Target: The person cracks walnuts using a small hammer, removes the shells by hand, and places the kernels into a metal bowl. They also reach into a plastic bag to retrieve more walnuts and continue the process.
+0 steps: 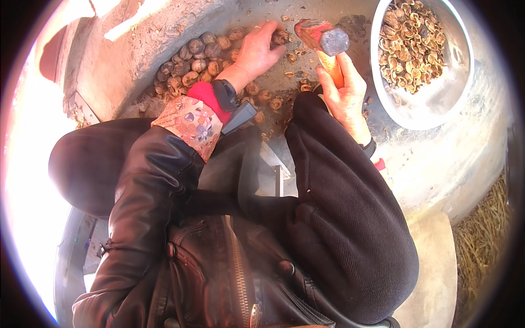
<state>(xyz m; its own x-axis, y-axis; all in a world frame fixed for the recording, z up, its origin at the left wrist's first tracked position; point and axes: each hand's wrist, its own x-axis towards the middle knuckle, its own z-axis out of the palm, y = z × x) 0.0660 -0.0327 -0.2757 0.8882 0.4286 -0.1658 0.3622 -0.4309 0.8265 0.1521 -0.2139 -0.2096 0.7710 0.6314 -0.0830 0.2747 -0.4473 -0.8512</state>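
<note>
My left hand (256, 56) pinches a dark brown walnut (280, 37) between thumb and fingers, close to the grey stone surface. To its right, my right hand (345, 94) is wrapped round the pale wooden handle of a hammer (334, 42). The hammer's red-sided head is raised, its round grey face turned up toward me, a short way from the walnut. A heap of whole walnuts (198, 64) lies left of and under my left wrist. Several more walnuts (264, 96) lie loose near my knees, with shell bits (305, 86) between the hands.
A round, pale-rimmed metal basin (458, 76) at the far right holds many cracked walnut pieces (410, 46). A raised stone edge (131, 60) curves behind the heap on the left. My dark-trousered knees (344, 202) stand close below the hands. Dry straw (484, 240) lies at lower right.
</note>
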